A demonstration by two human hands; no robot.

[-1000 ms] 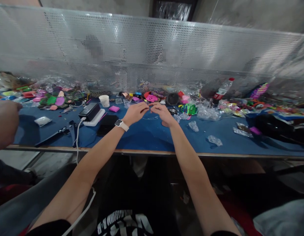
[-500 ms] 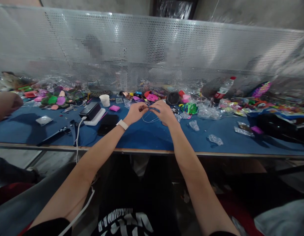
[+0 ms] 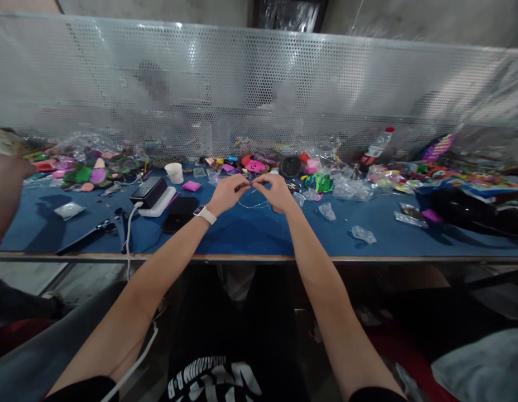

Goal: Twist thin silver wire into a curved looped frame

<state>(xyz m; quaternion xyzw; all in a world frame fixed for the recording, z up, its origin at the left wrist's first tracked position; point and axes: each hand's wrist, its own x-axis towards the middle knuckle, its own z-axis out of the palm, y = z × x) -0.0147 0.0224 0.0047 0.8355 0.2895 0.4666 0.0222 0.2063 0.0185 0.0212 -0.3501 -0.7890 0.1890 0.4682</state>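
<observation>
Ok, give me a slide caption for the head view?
Left hand and right hand, close together over the blue table, apparently pinching a thin, looped strand.

One second ago the fingers of the right hand (image 3: 278, 191) were stretched flatter toward the left hand (image 3: 229, 194); now they are bent into a pinch, and the thread (image 3: 253, 207) below both hands shows as a wider, clearer loop. The face of the watch (image 3: 199, 210), hidden half a second ago, is again partly visible, while the co-worker's arm (image 3: 8, 192) at the left edge now reaches lower in the view.
</observation>
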